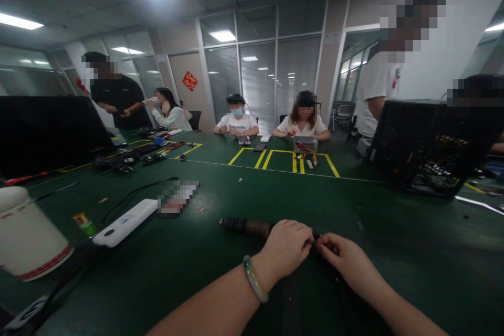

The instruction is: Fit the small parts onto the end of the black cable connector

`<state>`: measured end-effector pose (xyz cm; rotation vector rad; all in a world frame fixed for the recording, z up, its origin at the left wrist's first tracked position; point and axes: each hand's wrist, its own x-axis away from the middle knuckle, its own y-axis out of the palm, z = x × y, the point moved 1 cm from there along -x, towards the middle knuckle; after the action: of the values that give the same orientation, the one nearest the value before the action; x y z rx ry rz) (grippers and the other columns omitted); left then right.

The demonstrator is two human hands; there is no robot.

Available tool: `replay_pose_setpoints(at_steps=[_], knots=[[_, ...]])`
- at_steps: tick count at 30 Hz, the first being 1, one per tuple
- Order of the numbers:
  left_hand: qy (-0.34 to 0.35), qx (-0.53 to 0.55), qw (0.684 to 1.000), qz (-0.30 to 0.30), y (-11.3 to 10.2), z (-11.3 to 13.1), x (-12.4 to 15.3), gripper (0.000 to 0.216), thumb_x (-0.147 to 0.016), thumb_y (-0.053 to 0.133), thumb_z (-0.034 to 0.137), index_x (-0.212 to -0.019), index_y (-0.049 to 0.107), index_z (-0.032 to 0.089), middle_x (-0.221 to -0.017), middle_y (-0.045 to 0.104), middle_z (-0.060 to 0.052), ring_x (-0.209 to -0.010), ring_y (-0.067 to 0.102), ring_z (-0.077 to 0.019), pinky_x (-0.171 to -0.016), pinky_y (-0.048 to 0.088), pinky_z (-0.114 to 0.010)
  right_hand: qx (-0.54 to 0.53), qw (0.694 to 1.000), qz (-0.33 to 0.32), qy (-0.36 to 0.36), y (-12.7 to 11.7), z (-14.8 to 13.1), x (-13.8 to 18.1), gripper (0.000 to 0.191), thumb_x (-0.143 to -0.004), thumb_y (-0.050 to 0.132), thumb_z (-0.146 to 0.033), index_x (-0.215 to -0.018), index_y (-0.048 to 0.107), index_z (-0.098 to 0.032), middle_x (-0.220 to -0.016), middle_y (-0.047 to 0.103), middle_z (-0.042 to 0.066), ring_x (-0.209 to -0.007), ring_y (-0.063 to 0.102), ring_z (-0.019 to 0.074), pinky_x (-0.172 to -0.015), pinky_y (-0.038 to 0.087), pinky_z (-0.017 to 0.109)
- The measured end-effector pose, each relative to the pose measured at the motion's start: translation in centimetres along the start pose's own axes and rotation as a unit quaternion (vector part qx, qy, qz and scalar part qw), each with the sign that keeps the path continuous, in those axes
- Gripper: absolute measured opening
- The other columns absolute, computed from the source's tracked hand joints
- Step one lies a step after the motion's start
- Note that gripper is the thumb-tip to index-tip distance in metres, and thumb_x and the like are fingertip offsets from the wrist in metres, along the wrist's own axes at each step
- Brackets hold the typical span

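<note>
An electric screwdriver (255, 228), dark with a brownish barrel and a black nose pointing left, lies across the green table in front of me. My left hand (286, 245), with a jade-like bangle (255, 279) at its wrist, is closed over the rear part of the tool. Close to its fingertips, my right hand (345, 256) is pinched at the tool's back end. Something dark and thin is between those fingers, perhaps a cord; the fingers hide its details. A dark strand runs below the right hand.
To the left stand a white power strip (128, 220), a phone (179, 198), a small green-and-gold bottle (84, 224) and a white canister (29, 233). A black computer case (417, 147) is at right. Several people sit or stand beyond the table (220, 294).
</note>
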<state>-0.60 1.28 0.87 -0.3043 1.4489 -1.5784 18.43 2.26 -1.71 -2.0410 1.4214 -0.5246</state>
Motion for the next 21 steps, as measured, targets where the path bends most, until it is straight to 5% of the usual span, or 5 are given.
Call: replay_pose_setpoints(at_steps=[21], knots=[[-0.004, 0.015, 1.0, 0.005, -0.07, -0.01, 0.01, 0.007, -0.085, 0.061, 0.017, -0.092, 0.061, 0.02, -0.102, 0.067, 0.0, -0.098, 0.059, -0.0176, -0.092, 0.042, -0.034, -0.021, 1.0, -0.001, -0.004, 0.15, 0.31, -0.03, 0.024, -0.09, 0.05, -0.039, -0.092, 0.067, -0.022, -0.084, 0.071, 0.0, -0.075, 0.064, 0.0185, -0.064, 0.044, 0.025]])
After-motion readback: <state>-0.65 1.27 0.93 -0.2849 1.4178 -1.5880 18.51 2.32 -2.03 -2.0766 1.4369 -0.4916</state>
